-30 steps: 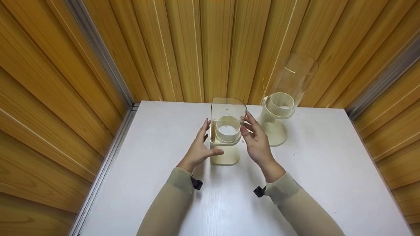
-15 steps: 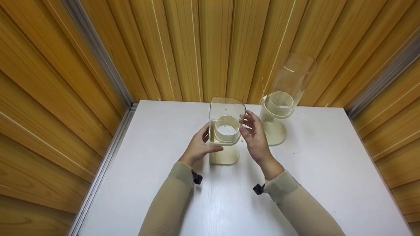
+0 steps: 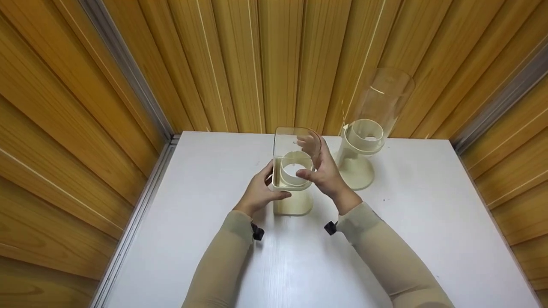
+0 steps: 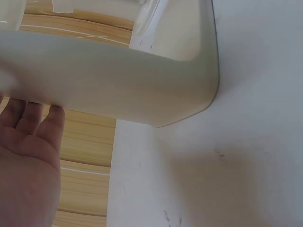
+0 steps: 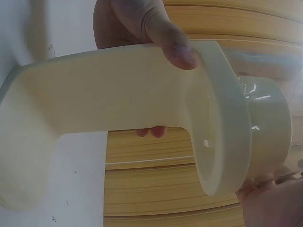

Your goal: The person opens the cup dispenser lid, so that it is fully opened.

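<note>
A cream plastic stand (image 3: pixel 295 203) with a flat base, an upright back and a ring (image 3: pixel 291 182) stands upright on the table between my hands. A tall clear cover (image 3: pixel 284 139) rises round the ring. My left hand (image 3: pixel 259 192) grips the upright just below the ring; in the right wrist view its thumb (image 5: pixel 180 54) lies on one side and fingertips show past the other edge. My right hand (image 3: pixel 325 171) wraps the right side of the clear cover. Its thumb crosses in front of the ring, and its fingers (image 3: pixel 306 143) show through the cover behind.
A second, similar stand (image 3: pixel 357 173) with a rounded base and a tall clear cover (image 3: pixel 387 92) stands behind and right, close to my right hand. The white table (image 3: pixel 205 171) ends at a wood-panelled wall (image 3: pixel 239 64). Panels also flank both sides.
My left fingers have closed in on the upright. My right hand has moved forward and left, from beside the clear cover to round it. The stand stays in place.
</note>
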Action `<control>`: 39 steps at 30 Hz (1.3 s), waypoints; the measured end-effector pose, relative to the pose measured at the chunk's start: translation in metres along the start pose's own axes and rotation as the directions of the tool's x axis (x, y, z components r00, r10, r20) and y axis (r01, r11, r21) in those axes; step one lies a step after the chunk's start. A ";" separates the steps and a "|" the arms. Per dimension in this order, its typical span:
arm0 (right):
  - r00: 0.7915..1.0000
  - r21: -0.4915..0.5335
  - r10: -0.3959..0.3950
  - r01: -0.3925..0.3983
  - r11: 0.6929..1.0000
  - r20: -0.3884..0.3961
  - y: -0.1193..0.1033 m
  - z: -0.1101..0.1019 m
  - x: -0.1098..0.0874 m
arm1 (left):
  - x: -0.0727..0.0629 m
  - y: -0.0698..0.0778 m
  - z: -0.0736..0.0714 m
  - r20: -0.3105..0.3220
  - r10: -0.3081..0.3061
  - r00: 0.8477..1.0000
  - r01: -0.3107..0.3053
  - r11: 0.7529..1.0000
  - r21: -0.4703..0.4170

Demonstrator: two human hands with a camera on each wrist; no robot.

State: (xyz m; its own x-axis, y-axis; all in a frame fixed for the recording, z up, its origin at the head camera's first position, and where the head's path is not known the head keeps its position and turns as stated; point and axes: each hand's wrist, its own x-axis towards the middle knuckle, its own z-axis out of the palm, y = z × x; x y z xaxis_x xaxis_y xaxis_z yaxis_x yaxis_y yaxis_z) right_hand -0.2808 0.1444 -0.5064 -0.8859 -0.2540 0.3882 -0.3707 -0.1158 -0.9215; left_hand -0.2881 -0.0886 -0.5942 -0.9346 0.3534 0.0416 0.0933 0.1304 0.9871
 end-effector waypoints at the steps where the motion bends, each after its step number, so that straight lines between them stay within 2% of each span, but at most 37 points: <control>1: 1.000 0.009 -0.003 0.002 1.000 0.011 0.002 0.001 0.002 | -0.001 0.000 0.000 0.001 0.001 1.000 -0.001 1.000 0.006; 4: 1.000 0.016 -0.011 0.011 1.000 0.011 0.006 0.005 0.004 | -0.002 -0.001 -0.001 0.006 0.002 1.000 -0.003 1.000 0.026; 8: 0.999 -0.007 -0.022 0.022 1.000 -0.031 0.011 0.007 0.003 | -0.003 -0.003 -0.001 0.013 0.005 1.000 -0.006 0.999 0.037; 16: 0.997 -0.009 -0.026 0.025 1.000 -0.079 0.012 0.011 0.004 | -0.005 -0.004 -0.001 0.008 0.005 1.000 -0.005 1.000 0.015; 23: 0.996 0.036 -0.039 0.042 0.998 -0.075 0.014 0.010 0.006 | -0.004 -0.007 -0.001 0.005 -0.011 1.000 0.011 1.000 0.020; 32: 0.996 0.057 -0.038 0.042 0.997 -0.075 0.012 0.010 0.010 | -0.002 -0.007 -0.002 -0.006 0.019 1.000 -0.019 1.000 0.022; 39: 0.994 0.071 -0.069 0.075 0.995 -0.087 0.009 0.007 0.010 | 0.001 -0.005 0.001 0.004 -0.003 1.000 0.003 1.000 0.001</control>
State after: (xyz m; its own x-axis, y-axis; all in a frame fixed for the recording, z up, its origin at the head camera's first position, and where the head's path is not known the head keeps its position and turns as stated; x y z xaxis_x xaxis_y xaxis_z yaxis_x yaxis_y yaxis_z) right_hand -0.2913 0.1339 -0.5108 -0.8791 -0.1612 0.4485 -0.4153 -0.2023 -0.8869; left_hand -0.2888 -0.0883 -0.5988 -0.9335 0.3565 0.0384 0.0910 0.1320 0.9871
